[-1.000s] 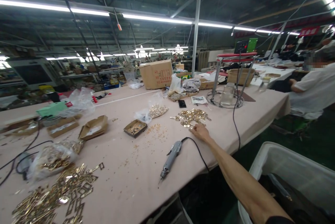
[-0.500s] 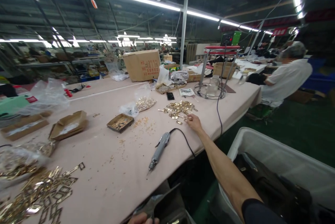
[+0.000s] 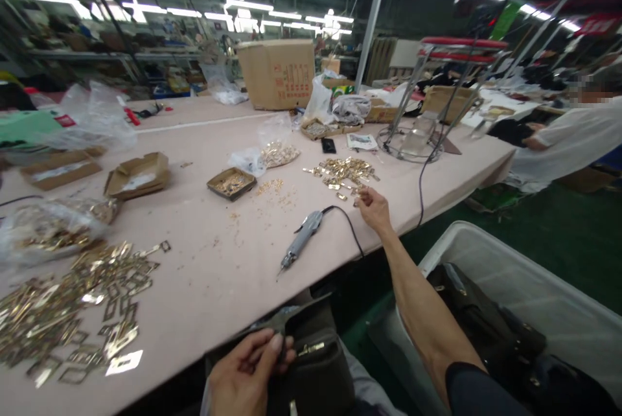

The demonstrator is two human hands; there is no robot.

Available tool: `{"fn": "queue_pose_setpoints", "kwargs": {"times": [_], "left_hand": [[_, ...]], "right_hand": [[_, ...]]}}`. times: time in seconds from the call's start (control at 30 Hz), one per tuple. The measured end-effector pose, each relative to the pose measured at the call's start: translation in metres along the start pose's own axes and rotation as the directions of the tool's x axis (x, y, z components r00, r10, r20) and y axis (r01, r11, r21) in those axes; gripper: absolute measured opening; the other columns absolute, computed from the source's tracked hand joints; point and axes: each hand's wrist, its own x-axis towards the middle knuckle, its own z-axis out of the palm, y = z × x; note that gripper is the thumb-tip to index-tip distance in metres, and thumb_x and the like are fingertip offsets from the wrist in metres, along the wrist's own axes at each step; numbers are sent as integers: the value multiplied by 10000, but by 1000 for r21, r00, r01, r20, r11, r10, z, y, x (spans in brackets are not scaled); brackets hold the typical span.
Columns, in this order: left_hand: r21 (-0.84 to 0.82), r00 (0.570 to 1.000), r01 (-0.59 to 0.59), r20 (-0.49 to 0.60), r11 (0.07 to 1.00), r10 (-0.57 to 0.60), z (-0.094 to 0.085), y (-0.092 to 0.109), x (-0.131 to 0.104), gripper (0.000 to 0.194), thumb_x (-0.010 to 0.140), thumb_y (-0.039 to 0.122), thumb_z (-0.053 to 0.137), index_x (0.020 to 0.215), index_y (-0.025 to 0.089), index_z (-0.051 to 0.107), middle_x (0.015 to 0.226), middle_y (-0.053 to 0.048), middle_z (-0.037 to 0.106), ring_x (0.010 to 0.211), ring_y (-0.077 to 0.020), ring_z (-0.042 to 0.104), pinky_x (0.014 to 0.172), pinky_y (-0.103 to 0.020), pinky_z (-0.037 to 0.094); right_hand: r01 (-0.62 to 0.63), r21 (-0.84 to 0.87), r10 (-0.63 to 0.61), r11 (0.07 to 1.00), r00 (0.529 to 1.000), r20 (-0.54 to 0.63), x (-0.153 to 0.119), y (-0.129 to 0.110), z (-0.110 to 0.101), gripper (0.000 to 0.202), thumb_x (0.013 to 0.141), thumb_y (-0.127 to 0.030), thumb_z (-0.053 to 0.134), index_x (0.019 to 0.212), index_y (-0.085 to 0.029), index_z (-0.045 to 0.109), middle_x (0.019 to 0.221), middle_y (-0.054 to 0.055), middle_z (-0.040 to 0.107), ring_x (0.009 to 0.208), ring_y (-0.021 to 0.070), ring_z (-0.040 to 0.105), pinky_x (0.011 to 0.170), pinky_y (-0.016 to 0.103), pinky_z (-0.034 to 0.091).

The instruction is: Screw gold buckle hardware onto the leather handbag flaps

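My right hand (image 3: 375, 208) reaches to the table's right side, its fingers pinched on a small gold metal fitting beside a pile of gold metal fittings (image 3: 343, 171). Below the table edge, my left hand (image 3: 250, 370) is closed on a dark strap of a dark bag (image 3: 315, 380). A gold-coloured fitting (image 3: 311, 347) shows on the bag's front. On the table between my hands lies a grey electric screwdriver (image 3: 302, 238), its tip toward me and its cord running off the edge.
Gold rectangular frames (image 3: 111, 293) spread at the left. An open small box (image 3: 231, 183) of tiny parts and a plastic bag of pieces (image 3: 278, 153) stand mid-table. A stool (image 3: 408, 102) stands on the table. A white bin (image 3: 486, 241) holds dark bags; a person (image 3: 573, 127) sits beyond.
My view has tilted down and turned slightly left. My left hand and the dark bag have come further into view. My right hand stays beside the gold pile.
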Motion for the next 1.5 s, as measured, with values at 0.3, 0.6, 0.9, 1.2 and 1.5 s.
{"fn": "queue_pose_setpoints", "kwargs": {"times": [0.3, 0.6, 0.9, 1.2, 1.5], "left_hand": [[3, 995, -99, -23, 995, 99, -1, 8, 21, 277, 682, 350, 861, 798, 109, 786, 685, -59, 729, 619, -157, 644, 596, -243, 521], [-60, 999, -41, -6, 997, 40, 3, 10, 36, 287, 654, 292, 868, 802, 63, 779, 629, -76, 713, 560, -142, 631, 558, -231, 487], [-53, 999, -21, 33, 998, 23, -4, 6, 42, 305, 660, 270, 876, 855, 55, 783, 703, -107, 749, 556, -165, 674, 562, -247, 529], [-78, 989, -42, 139, 996, 52, -11, 7, 38, 248, 693, 225, 831, 898, 87, 813, 707, -103, 750, 585, -147, 657, 601, -236, 536], [-58, 978, -59, 195, 997, 69, -17, 5, 37, 228, 700, 198, 806, 904, 96, 817, 702, -101, 748, 584, -148, 651, 589, -234, 517]], "right_hand": [[-35, -286, 44, 957, 999, 25, -24, 7, -15, 160, 749, -275, 782, 816, -144, 718, 699, 85, 678, 653, 192, 638, 690, 329, 508], [-272, 544, 32, 794, 912, 409, -168, -150, 14, 364, 874, -316, 780, 1189, -177, 659, 903, 29, 647, 673, 173, 707, 634, 304, 617], [-349, 467, 33, 813, 827, 561, -209, -164, 45, 222, 880, -321, 775, 1043, -173, 749, 930, 62, 707, 775, 169, 679, 666, 241, 595], [-486, 480, 36, 730, 729, 684, -210, -179, 57, 192, 875, -335, 776, 911, -151, 736, 748, 23, 639, 581, 152, 650, 544, 246, 582], [-394, 442, 2, 806, 748, 664, -213, -183, 55, 149, 873, -301, 764, 871, -153, 746, 761, 20, 623, 561, 131, 625, 502, 225, 521]]}}
